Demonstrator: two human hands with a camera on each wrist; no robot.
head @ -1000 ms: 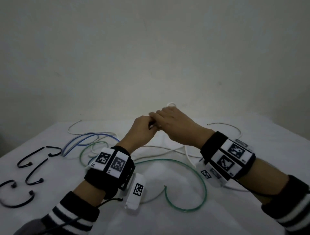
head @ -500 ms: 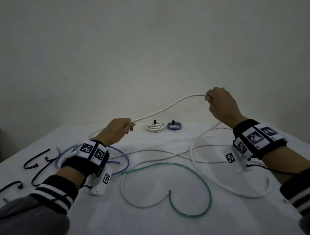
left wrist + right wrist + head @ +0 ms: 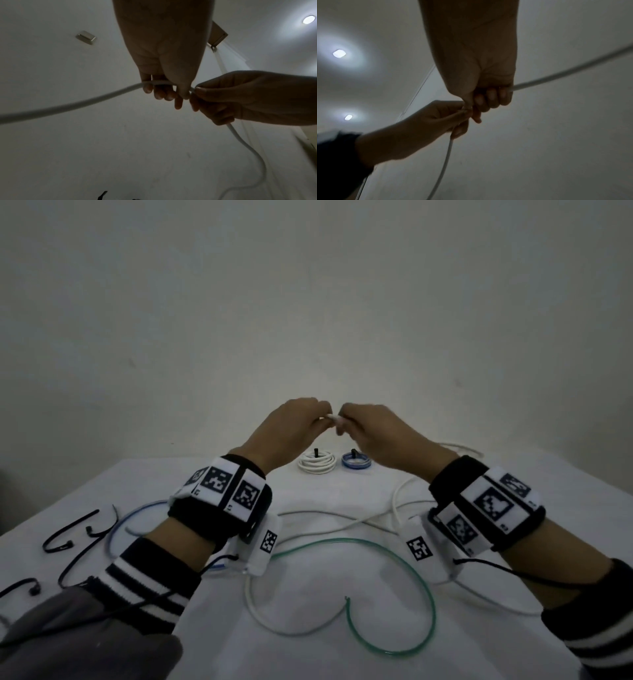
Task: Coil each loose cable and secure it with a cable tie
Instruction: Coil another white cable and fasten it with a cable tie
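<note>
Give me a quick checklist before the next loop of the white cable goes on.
1. Left hand grips the thin white round cable: ok.
2. Right hand grips the same cable: ok.
3. Hands meet above the white table: ok.
4. Loops already gathered in the left hand: cannot tell, fingers hide them.
5. Slack free of the loose green cable on the table: cannot tell, cables cross there.
6. Black plastic cable ties within reach at the left: ok.
</note>
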